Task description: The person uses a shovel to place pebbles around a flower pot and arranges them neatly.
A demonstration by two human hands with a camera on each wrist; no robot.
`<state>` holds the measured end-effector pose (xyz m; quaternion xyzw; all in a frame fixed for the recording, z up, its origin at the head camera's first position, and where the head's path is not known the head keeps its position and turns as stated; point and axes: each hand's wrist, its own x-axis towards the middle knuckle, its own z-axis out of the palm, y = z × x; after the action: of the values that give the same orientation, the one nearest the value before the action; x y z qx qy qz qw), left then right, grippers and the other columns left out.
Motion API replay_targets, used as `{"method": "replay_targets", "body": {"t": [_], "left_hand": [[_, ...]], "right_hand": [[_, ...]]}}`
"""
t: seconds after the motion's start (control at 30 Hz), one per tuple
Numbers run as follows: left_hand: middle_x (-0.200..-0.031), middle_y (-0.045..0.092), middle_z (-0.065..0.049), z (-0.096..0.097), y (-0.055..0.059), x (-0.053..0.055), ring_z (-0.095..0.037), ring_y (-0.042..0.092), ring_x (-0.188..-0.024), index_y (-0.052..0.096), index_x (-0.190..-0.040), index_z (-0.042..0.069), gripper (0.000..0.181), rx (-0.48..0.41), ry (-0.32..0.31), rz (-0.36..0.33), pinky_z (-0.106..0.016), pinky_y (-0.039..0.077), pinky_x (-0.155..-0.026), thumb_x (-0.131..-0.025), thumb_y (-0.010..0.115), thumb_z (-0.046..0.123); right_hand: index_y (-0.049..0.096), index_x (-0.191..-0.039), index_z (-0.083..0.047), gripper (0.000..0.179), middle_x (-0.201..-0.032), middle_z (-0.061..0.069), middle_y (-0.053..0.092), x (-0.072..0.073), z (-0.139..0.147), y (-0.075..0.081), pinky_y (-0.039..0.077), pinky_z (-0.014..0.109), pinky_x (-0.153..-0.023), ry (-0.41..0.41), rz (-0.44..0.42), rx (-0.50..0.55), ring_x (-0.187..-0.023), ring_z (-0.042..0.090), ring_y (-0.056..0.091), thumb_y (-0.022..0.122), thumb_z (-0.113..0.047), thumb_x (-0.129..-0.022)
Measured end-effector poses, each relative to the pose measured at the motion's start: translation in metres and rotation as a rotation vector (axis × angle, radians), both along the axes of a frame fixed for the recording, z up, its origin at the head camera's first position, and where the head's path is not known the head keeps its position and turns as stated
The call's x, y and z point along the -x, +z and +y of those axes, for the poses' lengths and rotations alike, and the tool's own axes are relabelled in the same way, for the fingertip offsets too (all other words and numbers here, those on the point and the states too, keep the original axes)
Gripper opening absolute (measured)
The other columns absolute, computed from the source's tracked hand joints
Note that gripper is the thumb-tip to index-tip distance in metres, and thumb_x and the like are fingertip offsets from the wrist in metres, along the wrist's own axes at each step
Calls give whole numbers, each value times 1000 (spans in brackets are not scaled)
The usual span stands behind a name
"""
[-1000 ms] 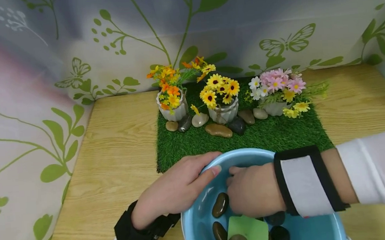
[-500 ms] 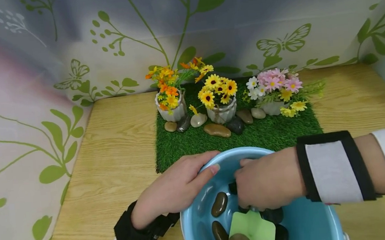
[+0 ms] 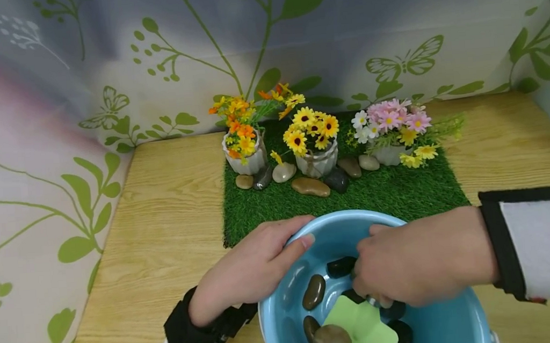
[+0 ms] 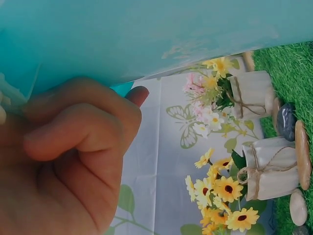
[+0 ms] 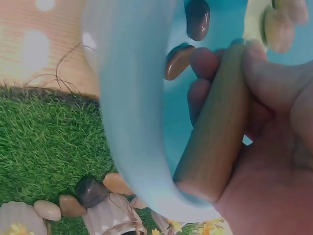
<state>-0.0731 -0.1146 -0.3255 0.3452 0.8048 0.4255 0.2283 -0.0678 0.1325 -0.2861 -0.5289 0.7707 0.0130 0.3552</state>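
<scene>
A light blue bucket [image 3: 348,215] stands at the front of the table. My left hand [image 3: 257,264] grips its left rim, thumb over the inside. In the right wrist view my right hand [image 5: 279,117] holds the tapered wooden handle [image 5: 212,132] of a small shovel, down inside the bucket. Its light green blade [image 3: 372,336] lies low in the bucket, with a rounded brown stone [image 3: 332,342] on it. Around the blade are a brown stone [image 3: 314,291], a black stone [image 3: 342,267] and several other dark ones, some partly hidden by my right hand.
Behind the bucket lies an artificial grass mat [image 3: 259,216]. On it stand pots of orange flowers [image 3: 242,128], yellow flowers [image 3: 312,128] and pink flowers [image 3: 392,116], with pebbles [image 3: 310,187] along their front. A patterned curtain [image 3: 185,17] hangs behind the wooden table [image 3: 165,191].
My right hand has moved rightward inside the bucket, uncovering a black stone. The green blade has turned and tilted, and the brown stone has shifted slightly. My left hand stays on the rim.
</scene>
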Motion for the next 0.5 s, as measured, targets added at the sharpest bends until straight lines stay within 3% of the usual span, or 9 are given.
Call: {"method": "replay_targets", "body": {"t": [0.13, 0.33, 0.5], "left_hand": [[-118, 67, 4, 0, 0, 0, -8, 64, -107, 53, -139, 20, 35, -9, 5, -2, -28, 50, -93, -110, 38, 33], [-119, 66, 7, 0, -1, -1, -2, 62, -106, 53, -139, 20, 35, -8, 4, 2, -28, 50, -93, -110, 39, 33], [-118, 66, 6, -1, 0, 0, -2, 63, -106, 53, -139, 21, 35, -9, 2, -2, -28, 50, -92, -110, 39, 33]], "right_hand": [[59, -93, -34, 15, -80, -23, 46, -5, 4, -2, 31, 33, -74, -24, 7, 22, -77, 7, 40, 67, -21, -96], [63, -103, -35, 19, -90, -25, 52, -11, 10, -6, 38, 32, -77, -146, -44, 33, -82, 3, 43, 69, -18, -96], [63, -107, -33, 14, -102, -24, 55, -19, 13, -10, 40, 33, -78, -174, 23, 88, -84, 6, 42, 68, -25, -96]]}}
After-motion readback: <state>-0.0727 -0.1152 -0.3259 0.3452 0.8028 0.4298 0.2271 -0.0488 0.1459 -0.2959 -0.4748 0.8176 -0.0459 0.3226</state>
